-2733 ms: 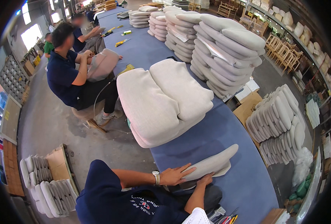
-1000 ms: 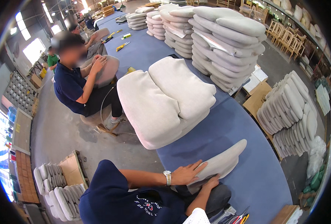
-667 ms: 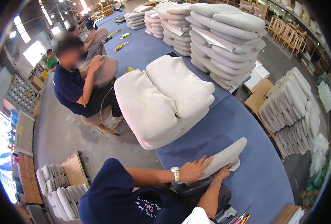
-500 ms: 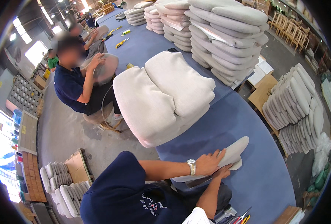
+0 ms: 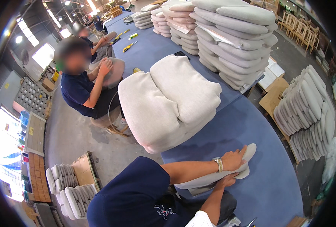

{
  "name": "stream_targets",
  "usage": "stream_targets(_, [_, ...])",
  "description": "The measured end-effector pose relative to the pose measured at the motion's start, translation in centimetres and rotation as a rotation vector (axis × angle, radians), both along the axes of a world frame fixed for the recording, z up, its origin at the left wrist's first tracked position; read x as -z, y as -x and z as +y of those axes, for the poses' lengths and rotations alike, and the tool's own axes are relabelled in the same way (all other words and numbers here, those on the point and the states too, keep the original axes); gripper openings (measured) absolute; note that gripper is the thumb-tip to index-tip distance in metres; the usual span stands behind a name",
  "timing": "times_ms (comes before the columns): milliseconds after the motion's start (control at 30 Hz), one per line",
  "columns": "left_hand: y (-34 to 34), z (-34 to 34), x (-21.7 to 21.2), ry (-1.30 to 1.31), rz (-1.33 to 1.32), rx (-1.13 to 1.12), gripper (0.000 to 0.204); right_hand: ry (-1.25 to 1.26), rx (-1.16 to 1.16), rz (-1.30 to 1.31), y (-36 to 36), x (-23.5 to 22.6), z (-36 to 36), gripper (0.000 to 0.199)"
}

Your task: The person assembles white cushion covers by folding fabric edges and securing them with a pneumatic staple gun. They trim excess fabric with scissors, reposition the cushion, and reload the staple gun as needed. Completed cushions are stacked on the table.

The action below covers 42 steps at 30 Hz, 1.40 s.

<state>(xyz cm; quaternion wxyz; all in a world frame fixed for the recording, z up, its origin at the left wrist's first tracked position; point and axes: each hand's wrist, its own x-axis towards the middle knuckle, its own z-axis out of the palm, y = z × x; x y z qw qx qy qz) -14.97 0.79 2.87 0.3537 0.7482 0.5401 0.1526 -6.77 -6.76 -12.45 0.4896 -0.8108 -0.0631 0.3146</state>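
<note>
Left hand (image 5: 234,160) lies flat on top of a pale cushion (image 5: 247,153) on the blue table (image 5: 274,189); right hand (image 5: 225,181) grips its lower edge. Cushion stacks (image 5: 232,38) stand beyond.

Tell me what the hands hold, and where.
A pale pad: left hand lies flat on top near its far end, right hand grips its near edge.
</note>
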Motion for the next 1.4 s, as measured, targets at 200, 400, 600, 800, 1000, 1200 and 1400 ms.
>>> stream_targets(200, [1.1,2.4,0.1,0.213,0.025,-0.001,0.073,0.088,0.008,-0.018,0.4,-1.4,0.2,0.081])
stream_targets(400, [1.9,-0.1,-0.3,0.085,0.017,-0.025,0.076,0.108,-0.067,-0.023,0.0,-0.6,0.1,0.079])
stream_targets(600, [8.4,-9.5,-2.7,0.096,0.131,0.061,0.086,0.023,-0.039,0.025,0.1,-1.9,-0.1,0.08])
stream_targets(800, [14.6,-19.2,-0.2,0.048,0.141,-0.069,0.086,0.068,0.009,0.047,-0.1,-0.5,-0.1,0.08])
stream_targets(1000, [15.3,-20.6,-0.6,0.096,0.029,-0.064,0.086,0.081,-0.051,0.003,-0.4,-0.1,-0.6,0.083])
stream_targets(1200, [15.5,-20.1,-0.6,0.154,0.0,-0.018,0.086,0.209,-0.123,-0.255,-2.8,1.8,-1.2,0.084])
stream_targets(1400, [17.4,-22.9,2.9,0.105,-0.203,-0.013,0.09,-0.013,-0.307,-0.08,-5.3,2.9,-4.8,0.067])
